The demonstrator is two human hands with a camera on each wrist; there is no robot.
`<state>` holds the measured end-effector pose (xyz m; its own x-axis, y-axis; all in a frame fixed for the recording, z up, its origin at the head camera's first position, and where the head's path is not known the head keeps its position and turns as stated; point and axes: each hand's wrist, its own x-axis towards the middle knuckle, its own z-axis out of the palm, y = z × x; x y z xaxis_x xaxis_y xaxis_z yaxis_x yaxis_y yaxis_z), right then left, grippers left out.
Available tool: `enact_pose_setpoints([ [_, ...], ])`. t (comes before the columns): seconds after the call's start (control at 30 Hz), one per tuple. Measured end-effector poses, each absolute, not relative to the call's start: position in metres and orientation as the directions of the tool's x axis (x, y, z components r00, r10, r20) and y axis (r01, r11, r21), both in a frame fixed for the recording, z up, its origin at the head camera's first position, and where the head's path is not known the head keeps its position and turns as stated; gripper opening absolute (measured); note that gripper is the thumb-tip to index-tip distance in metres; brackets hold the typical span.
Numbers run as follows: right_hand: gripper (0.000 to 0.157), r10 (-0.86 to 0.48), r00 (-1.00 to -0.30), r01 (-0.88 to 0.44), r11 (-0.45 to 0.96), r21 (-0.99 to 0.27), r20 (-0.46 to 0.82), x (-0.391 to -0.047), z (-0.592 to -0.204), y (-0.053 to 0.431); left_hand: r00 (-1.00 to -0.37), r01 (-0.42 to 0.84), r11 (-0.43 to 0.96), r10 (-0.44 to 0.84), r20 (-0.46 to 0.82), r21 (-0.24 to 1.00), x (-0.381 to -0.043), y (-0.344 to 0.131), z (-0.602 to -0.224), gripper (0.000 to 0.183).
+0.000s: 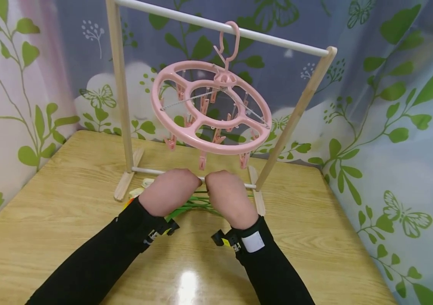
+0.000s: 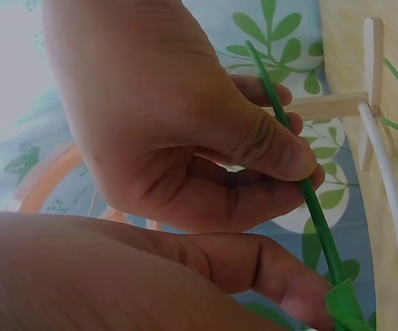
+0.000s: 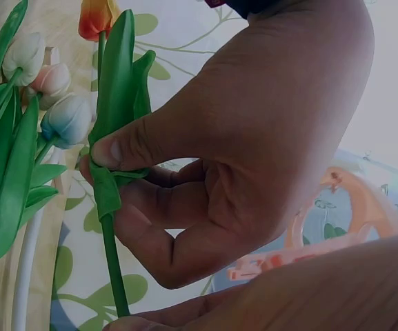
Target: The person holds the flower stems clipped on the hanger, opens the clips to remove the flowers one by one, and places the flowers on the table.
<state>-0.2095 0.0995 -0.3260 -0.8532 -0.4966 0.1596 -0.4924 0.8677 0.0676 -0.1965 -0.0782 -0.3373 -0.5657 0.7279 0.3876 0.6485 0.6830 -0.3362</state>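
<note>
Side by side in the head view are my left hand (image 1: 170, 192) and right hand (image 1: 228, 197), low in front of a pink round clip hanger (image 1: 218, 148). Between them they hold an orange-red artificial tulip (image 3: 99, 19). In the right wrist view, the left thumb and fingers pinch its green leaves (image 3: 113, 89) where these join the stem. The left wrist view has the right thumb and fingers pinching the green stem (image 2: 319, 224), whose bare end sticks out past them. The tulip's bloom points left.
The hanger hooks over the white bar (image 1: 277, 40) of a wooden rack (image 1: 118, 84). Several artificial tulips with white, pink and blue blooms (image 3: 67, 121) lie by the rack's lower white rod (image 1: 147, 170) on the wooden table (image 1: 67, 182). Leaf-patterned curtain (image 1: 403, 127) surrounds the table.
</note>
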Motion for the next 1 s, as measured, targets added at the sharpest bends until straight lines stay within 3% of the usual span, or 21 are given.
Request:
enact_pose_setpoints([
  [0.47, 0.043, -0.523, -0.837, -0.511, 0.852, 0.114, 0.161, -0.209, -0.331, 0.099, -0.612, 0.669, 0.705, 0.702, 0.364, -0.236, -0.199, -0.075, -0.339, 0.02],
  [0.77, 0.038, -0.528, -0.838, -0.512, 0.848, 0.137, 0.134, -0.213, -0.339, 0.099, -0.538, 0.683, 0.674, 0.724, 0.432, -0.281, -0.202, -0.078, -0.353, 0.029],
  [1.0, 0.036, -0.545, -0.822, -0.525, 0.838, 0.15, 0.166, -0.212, -0.342, 0.1, -0.573, 0.703, 0.68, 0.715, 0.4, -0.208, -0.209, -0.077, -0.357, 0.03],
])
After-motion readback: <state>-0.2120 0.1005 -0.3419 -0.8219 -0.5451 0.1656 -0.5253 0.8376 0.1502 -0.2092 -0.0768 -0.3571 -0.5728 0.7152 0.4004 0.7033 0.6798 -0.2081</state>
